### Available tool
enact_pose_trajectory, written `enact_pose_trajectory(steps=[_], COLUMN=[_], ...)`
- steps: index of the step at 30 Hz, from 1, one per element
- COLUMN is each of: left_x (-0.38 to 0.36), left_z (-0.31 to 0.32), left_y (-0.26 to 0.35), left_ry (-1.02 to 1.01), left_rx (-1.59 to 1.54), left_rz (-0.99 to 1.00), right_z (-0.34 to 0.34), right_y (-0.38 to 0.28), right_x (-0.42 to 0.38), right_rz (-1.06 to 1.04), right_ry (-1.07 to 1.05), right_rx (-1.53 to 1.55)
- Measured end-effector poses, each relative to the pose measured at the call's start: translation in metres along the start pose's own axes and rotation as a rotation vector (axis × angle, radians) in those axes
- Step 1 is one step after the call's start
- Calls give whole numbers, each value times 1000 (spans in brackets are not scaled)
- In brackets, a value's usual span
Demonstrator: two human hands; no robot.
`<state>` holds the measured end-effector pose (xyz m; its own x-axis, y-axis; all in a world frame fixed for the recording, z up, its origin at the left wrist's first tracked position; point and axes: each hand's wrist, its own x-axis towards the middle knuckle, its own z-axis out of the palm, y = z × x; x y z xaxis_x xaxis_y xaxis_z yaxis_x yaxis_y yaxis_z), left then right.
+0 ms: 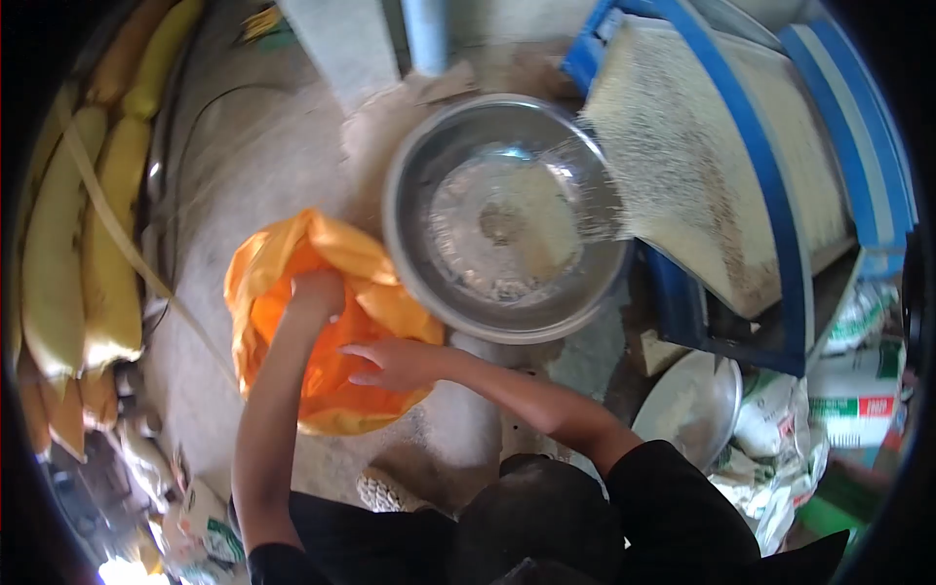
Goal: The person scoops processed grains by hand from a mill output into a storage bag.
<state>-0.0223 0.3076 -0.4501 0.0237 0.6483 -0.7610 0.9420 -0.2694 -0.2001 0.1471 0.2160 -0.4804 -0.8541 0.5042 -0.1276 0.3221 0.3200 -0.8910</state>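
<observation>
On the concrete floor (219, 166), an orange sack (361, 419), probably light and limp, best held by its rim (312, 229), sits beside a metal basin (411, 258), the right hand (398, 365) spread-fingered at the sack's mouth, the left hand's (320, 294) grip indeterminable.

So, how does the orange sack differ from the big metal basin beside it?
The sack is soft and orange, with a crumpled rim; the basin is rigid, silvery and round.
Both hands, left and right, are at the sack's mouth, while neither touches the basin.
The basin's mouth is wider than the sack's.
Both open upward.
</observation>
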Motion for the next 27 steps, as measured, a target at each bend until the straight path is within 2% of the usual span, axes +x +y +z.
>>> enact_pose_trajectory(steps=[2,3,4,5,7,8,9,10,11,13,14,16,17,19,26,27], left_x=[-19,-34,-53,-70,-94,-81,-62,-45,-13,8,21,41,45,52,66,64], left_z=[-13,-27,-44,-62,-106,-112,-113,-113,-102,-112,-110,-108,-106,-104,-92,-91], left_y=[35,49,62,75,110,132,154,176,206,250,269,297,305,312,313,313], left_ry=[206,215,328,435,644,661,648,413,224,-48,-51,-112,-115,14,57,122], left_rx=[80,87,5,-80,-635,-1094,-1552,-1865,-2111,-2417,-2420,-2868,-2876,-2940,-3037,-2994], left_rz=[-21,0,16,29,176,405,640,676,533,258,259,423,416,584,560,545], right_z=[-50,-68,-85,-94,-117,-130,-137,-140,-145,-154,-156,-159,-159,-159,-163,-162], right_y=[-15,-8,-1,19,37,37,49,64,72,83,85,89,91,99,118,118], right_x=[-39,-58,-77,-94,-123,-136,-147,-154,-155,-160,-160,-155,-153,-147,-134,-134], right_rz=[-60,-41,-27,-97,-179,-185,-266,-354,-360,-410,-406,-359,-348,-299,-195,-191], right_ry=[147,248,344,534,921,1121,1226,1331,1331,1480,1481,1576,1575,1580,1605,1611], right_rx=[839,1017,1194,1370,1649,1752,1849,1942,1936,1836,1833,1759,1757,1602,1668,1632])
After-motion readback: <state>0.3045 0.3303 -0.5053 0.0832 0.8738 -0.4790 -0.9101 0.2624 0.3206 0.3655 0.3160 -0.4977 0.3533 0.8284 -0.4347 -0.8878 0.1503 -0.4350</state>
